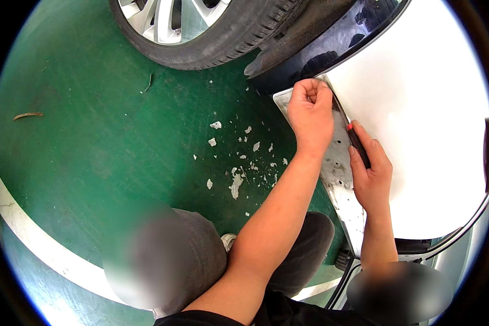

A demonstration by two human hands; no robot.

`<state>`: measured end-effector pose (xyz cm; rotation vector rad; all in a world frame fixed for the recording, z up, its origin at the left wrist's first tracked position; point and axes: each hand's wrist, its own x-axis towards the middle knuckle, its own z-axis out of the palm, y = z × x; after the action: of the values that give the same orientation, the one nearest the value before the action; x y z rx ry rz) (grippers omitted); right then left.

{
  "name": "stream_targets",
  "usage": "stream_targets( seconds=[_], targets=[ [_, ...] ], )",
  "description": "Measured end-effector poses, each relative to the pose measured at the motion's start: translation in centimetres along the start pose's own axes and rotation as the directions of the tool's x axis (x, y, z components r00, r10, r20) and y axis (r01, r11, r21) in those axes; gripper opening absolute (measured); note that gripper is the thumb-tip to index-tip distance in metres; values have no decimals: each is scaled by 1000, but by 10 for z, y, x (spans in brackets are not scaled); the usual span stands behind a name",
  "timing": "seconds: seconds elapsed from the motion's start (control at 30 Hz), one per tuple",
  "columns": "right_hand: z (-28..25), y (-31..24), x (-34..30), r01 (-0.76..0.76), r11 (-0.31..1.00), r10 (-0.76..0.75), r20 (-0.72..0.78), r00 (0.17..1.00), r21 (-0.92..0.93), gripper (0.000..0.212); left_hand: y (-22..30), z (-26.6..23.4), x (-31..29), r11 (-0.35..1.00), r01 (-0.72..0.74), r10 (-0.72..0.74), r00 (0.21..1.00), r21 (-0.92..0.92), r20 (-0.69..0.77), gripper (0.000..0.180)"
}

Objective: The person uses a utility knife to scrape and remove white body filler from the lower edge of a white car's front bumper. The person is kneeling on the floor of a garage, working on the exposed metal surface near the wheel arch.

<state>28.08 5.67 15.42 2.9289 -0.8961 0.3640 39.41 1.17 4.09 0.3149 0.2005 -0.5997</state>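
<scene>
black-handled tool (359, 145) juts forward from right hand (376, 175)

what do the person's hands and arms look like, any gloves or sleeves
Both the left hand and right hand are bare, with no gloves. No watch or bracelet shows on either wrist. The left forearm is uncovered, and a plain black sleeve ends above that elbow. The right arm's lower part is blurred, so its sleeve can't be made out.

Head-worn fisheye, left of pair, upright; looks steeply down on both hands (313, 117) from close above.
</scene>
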Motion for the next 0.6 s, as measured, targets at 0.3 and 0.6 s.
stream_targets(
  seconds=[0.3,0.6],
  targets=[
    [2,-2,4,-13,999,13,-5,1000,37,49,-2,0,1,1000,7,-7,1000,3,-5,8],
    [1,-1,7,-11,999,12,-9,1000,43,49,1,1,0,1000,14,-14,1000,-2,-14,8]
  ],
)
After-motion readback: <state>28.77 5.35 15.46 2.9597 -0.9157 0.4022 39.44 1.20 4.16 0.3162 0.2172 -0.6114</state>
